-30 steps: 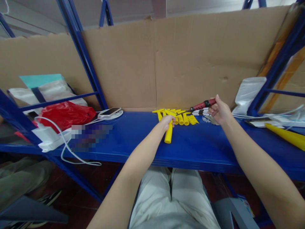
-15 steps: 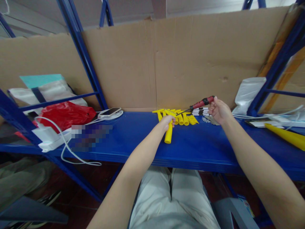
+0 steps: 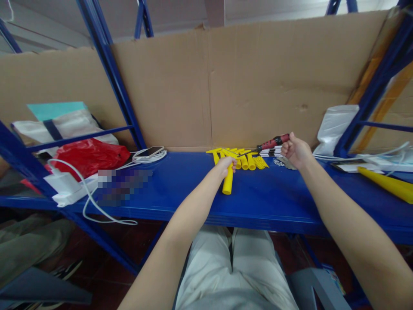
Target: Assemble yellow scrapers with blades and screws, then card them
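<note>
My left hand (image 3: 227, 165) is closed around a yellow T-shaped plastic handle (image 3: 227, 186), its tube end pointing toward me. In my right hand (image 3: 296, 150) is a screwdriver (image 3: 273, 142) with a red and black handle, gripped at the butt end. The shaft slants down to the left, and its tip comes near the top of the yellow handle; contact there cannot be made out. Behind my left hand lie several more yellow T-shaped handles (image 3: 251, 161), beside a fan of thin yellow pieces (image 3: 260, 162). Small metal parts (image 3: 279, 162) lie below my right hand.
Black-and-white strips (image 3: 270, 151) lie near the cardboard wall (image 3: 258, 82). A phone (image 3: 149, 151), coiled white cable, red bag (image 3: 92, 157) and power strip (image 3: 69, 196) are at left. A white bag (image 3: 337, 129) and a long yellow piece (image 3: 385, 184) are at right.
My right hand has shifted very slightly down with the screwdriver. My left hand and the yellow handle stay in place.
</note>
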`<state>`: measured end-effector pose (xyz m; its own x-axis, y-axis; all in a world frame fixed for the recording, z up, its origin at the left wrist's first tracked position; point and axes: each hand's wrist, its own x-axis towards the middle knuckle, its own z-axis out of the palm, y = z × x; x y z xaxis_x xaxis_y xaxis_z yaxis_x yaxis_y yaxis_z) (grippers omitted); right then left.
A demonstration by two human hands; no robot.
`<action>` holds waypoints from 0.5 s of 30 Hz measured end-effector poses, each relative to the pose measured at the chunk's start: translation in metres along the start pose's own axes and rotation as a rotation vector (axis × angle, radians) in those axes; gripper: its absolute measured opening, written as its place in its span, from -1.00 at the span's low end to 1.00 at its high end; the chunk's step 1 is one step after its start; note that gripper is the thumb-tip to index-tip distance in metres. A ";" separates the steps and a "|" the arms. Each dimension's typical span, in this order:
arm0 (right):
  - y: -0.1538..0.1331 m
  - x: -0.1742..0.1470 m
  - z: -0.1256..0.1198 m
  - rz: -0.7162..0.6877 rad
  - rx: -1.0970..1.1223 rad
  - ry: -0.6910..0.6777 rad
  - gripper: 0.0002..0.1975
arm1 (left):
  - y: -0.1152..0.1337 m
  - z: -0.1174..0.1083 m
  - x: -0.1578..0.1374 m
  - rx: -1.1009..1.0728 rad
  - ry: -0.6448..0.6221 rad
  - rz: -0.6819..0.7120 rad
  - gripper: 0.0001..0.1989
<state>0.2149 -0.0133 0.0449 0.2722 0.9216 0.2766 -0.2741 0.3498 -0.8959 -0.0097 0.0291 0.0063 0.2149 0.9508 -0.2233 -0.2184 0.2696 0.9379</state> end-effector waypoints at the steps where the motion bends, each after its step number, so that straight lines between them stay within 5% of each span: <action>1: -0.001 -0.001 0.001 -0.002 0.008 0.000 -0.65 | 0.000 0.000 -0.001 0.022 0.010 0.002 -0.82; 15: 0.002 0.000 0.002 -0.095 0.021 0.014 -0.56 | -0.001 0.000 0.004 0.018 0.007 -0.005 -0.83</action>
<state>0.2123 -0.0124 0.0439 0.3109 0.8817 0.3549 -0.2657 0.4392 -0.8582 -0.0087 0.0321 0.0042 0.2090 0.9506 -0.2295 -0.2006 0.2714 0.9413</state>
